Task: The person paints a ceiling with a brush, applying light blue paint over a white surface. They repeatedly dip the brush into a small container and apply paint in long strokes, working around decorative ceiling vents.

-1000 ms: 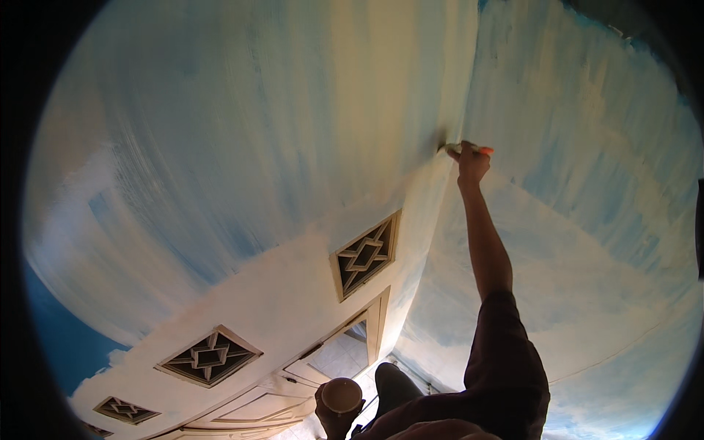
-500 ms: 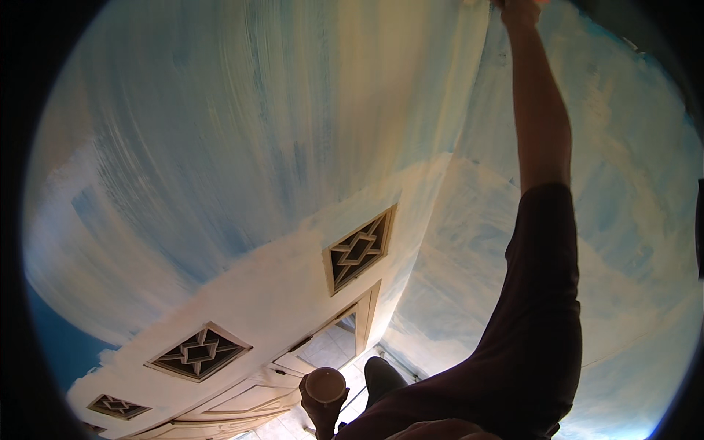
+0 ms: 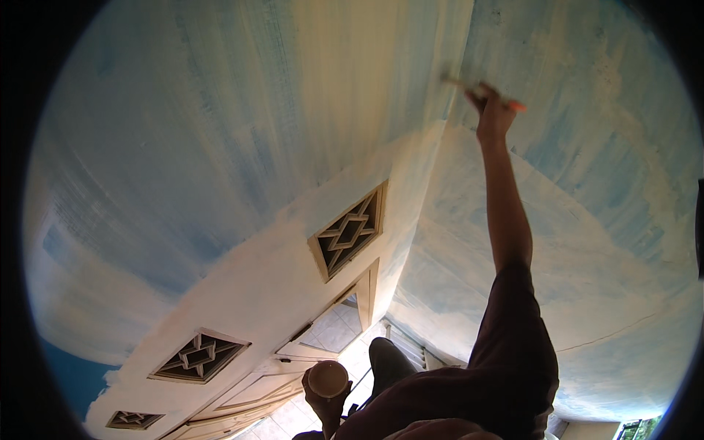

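High up by the corner, my right hand [image 3: 493,114] grips a paintbrush [image 3: 462,82]. Its bristle end points left at the wall [image 3: 345,103] streaked in blue and cream, and an orange handle end sticks out to the right. The bristles are blurred, so I cannot tell whether they touch. Low in the view, my left hand [image 3: 318,400] is wrapped round a round cup [image 3: 328,378] with pale, peach-coloured paint in it.
Diamond-patterned vent openings [image 3: 349,232] line the wall's lower part, above a panelled door [image 3: 253,392] and a mirror-like pane [image 3: 334,330]. A second painted wall [image 3: 587,242] rises on the right. Pale floor tiles [image 3: 277,427] show far below.
My right hand has come down from the top edge and a little left, bringing the brush into full view. The left hand still holds the cup, and the view has shifted slightly.
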`<control>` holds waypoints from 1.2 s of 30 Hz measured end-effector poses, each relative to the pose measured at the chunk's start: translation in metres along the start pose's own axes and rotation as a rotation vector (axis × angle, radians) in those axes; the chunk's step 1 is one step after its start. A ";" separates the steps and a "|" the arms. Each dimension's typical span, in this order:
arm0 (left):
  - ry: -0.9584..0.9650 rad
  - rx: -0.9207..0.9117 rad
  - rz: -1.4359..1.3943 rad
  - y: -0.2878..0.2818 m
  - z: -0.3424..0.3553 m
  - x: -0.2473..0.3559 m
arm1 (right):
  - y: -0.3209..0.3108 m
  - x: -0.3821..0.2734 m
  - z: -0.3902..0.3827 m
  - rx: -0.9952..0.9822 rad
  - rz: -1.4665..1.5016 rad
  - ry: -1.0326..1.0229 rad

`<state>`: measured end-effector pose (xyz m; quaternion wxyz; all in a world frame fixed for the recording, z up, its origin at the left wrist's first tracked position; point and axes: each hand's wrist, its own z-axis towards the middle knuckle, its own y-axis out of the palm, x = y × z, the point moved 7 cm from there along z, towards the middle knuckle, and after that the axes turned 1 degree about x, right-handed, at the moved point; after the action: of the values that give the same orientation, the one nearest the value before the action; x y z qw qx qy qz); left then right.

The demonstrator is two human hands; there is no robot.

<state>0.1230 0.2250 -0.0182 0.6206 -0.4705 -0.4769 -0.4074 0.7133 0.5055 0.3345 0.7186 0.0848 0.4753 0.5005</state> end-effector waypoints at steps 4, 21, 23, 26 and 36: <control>0.062 0.001 0.057 -0.004 0.003 -0.001 | -0.057 0.042 -0.039 0.113 -0.272 0.192; 0.049 0.064 -0.046 -0.006 0.013 -0.006 | 0.086 -0.056 0.113 -0.053 -0.488 -0.057; -0.122 0.080 -0.075 -0.009 0.010 -0.014 | 0.135 -0.105 0.142 -0.034 -0.513 -0.099; -0.136 0.079 -0.110 -0.011 0.012 -0.015 | 0.183 -0.150 0.181 -0.024 0.040 -0.048; -0.035 0.048 -0.007 -0.010 0.016 0.012 | 0.046 -0.058 0.099 -0.068 0.333 -0.108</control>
<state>0.1128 0.2378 -0.0031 0.6219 -0.4610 -0.4989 -0.3896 0.7571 0.5160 0.4492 0.6527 0.1648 0.3980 0.6232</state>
